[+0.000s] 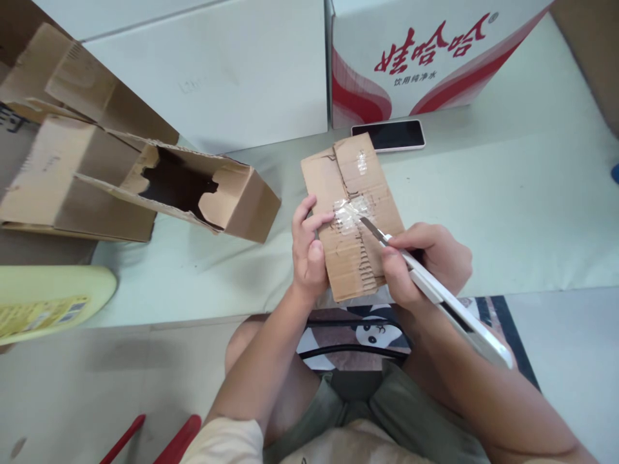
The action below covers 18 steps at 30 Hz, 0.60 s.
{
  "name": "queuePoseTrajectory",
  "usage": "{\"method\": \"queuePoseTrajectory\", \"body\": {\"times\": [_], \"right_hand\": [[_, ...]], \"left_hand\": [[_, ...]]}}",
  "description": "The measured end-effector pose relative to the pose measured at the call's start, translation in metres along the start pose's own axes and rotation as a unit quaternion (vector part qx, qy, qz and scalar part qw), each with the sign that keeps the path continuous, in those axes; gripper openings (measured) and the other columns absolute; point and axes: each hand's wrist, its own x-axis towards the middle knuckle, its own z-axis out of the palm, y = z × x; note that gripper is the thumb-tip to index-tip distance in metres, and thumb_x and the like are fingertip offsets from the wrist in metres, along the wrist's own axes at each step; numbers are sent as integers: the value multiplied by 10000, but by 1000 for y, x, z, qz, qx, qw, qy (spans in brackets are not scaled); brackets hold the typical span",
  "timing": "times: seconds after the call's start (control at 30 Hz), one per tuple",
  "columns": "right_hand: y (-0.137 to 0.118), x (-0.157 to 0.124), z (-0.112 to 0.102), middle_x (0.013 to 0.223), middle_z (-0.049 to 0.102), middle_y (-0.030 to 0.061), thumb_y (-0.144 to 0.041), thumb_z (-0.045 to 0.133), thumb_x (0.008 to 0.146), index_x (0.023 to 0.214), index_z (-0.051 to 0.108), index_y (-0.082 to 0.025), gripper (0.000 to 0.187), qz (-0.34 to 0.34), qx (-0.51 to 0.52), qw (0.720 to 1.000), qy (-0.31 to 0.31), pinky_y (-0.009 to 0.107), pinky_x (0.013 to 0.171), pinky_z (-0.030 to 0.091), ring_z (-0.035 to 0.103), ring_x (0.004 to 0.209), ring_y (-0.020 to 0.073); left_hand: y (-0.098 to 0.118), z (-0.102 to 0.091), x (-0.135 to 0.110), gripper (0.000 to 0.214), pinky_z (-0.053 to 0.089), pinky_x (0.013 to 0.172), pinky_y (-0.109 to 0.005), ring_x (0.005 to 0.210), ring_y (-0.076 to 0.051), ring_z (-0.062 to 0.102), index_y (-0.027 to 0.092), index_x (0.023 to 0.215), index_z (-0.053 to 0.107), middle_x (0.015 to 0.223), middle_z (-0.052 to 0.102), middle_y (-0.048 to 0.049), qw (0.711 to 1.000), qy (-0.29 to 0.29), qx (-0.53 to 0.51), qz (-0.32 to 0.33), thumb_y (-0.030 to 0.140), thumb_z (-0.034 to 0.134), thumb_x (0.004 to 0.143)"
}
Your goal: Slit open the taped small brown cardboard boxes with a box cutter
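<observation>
A small brown cardboard box (355, 258) stands tilted at the table's front edge, with clear tape (345, 216) stuck across its torn seam. My left hand (310, 251) grips the box along its left side, fingertips reaching onto the taped face. In my right hand (430, 261) is a white utility knife (454, 309), its blade out and pointing up and left. The blade tip meets or hovers just over the tape; I cannot tell which. Part of the box's lower right is hidden behind my right hand.
A phone (394, 135) lies behind the box, before a white and red carton (425, 64) and a plain white carton (217, 77). At left stand an open cardboard box (242, 200) and a yellow container (53, 299). The table (503, 212) has a pale green cover.
</observation>
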Motion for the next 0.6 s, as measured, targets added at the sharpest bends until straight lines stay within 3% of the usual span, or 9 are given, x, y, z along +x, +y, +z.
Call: {"method": "queuePoseTrajectory", "body": {"times": [0.13, 0.6], "right_hand": [[-2, 0, 0, 623, 606, -49, -116, 667, 821, 793, 617, -250, 145, 21, 5, 1000, -3, 298, 473, 437, 505, 463, 110], [1, -1, 1, 613, 618, -60, -139, 668, 823, 780, 615, -243, 125, 2, 4, 1000, 4, 266, 454, 404, 494, 454, 95]], "left_hand": [[0, 0, 0, 466, 413, 1258, -532, 1492, -311, 525, 289, 1292, 647, 1579, 535, -76, 1000, -1, -15, 3, 555, 306, 1115], [-1, 0, 1, 450, 427, 1253, -524, 1495, -303, 520, 295, 1305, 635, 1580, 523, -70, 1000, -1, -18, 11, 540, 307, 1116]]}}
